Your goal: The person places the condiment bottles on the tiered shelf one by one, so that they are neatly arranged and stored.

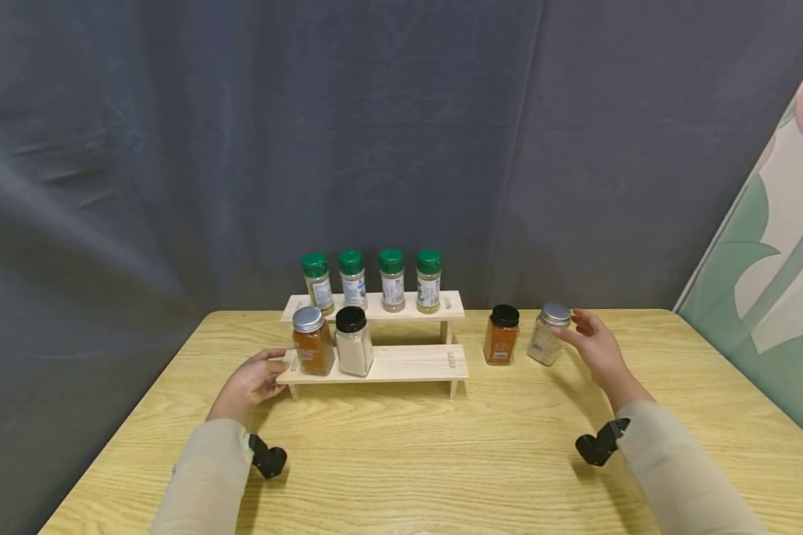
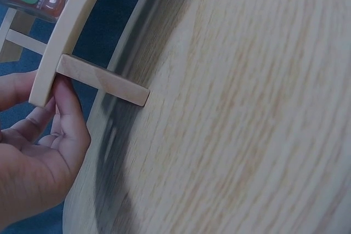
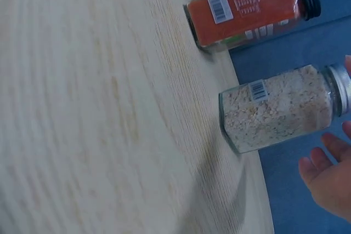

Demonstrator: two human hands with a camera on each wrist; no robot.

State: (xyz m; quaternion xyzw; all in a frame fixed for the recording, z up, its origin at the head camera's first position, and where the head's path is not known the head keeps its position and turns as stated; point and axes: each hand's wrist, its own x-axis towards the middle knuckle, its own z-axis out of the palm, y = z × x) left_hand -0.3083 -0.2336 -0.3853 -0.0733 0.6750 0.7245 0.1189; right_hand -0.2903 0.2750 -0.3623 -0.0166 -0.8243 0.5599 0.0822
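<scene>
My left hand (image 1: 250, 379) pinches the left end of the lower tier of a wooden two-tier spice rack (image 1: 401, 362), thumb and fingers at the board's edge beside its leg (image 2: 101, 79). On that tier stand a silver-lidded jar of orange-brown spice (image 1: 313, 349) and a black-lidded jar of pale powder (image 1: 354, 348). At the right, my right hand (image 1: 597, 348) holds a silver-lidded glass jar of pale flakes (image 3: 279, 108) near its lid, thumb and fingers on either side. The jar is upright at the table; whether its base touches is hard to tell.
Several green-capped spice bottles (image 1: 392, 282) line the rack's upper tier. A black-lidded jar of red-orange spice (image 1: 502, 338) stands between the rack and the flake jar. Behind the wooden table (image 1: 408, 461) hangs a dark curtain (image 1: 401, 148); a floral panel (image 1: 776, 245) is at the right.
</scene>
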